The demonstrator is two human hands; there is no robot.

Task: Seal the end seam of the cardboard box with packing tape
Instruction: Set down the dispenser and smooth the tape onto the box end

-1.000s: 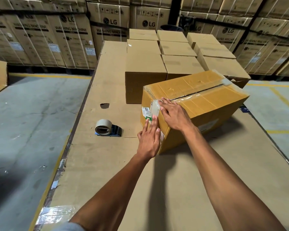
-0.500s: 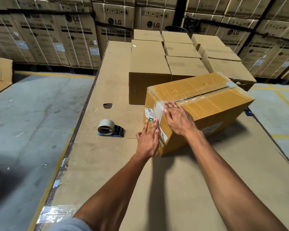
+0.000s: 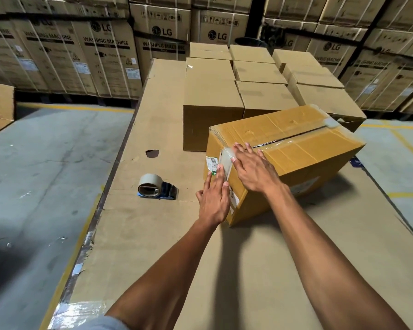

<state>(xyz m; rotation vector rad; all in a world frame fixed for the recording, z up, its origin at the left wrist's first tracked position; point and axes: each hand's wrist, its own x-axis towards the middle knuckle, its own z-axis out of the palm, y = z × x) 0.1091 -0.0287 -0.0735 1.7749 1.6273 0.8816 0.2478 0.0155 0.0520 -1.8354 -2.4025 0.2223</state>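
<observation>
Near the left edge of the cardboard-covered platform (image 3: 153,234) lies a tape dispenser (image 3: 156,190). The left hand (image 3: 214,198) presses flat, fingers extended, on the cardboard box (image 3: 303,153) end face. The right hand (image 3: 255,171), likewise flat, smooths what looks like packing tape (image 3: 226,158) over the box's near top edge, mid-platform.

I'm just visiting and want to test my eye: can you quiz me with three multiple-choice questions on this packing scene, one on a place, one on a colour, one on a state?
1. Where is the tape dispenser?
A. on the box
B. on the cardboard sheet, left of the box
C. in the right hand

2. What colour is the line on the floor?
A. yellow
B. red
C. blue

3. How are the hands?
A. fists
B. gripping the dispenser
C. flat on the box end

Answers: 1 B, it lies apart from the box. 2 A, yellow stripes show. 3 C, the left hand and right hand press the tape.
</observation>
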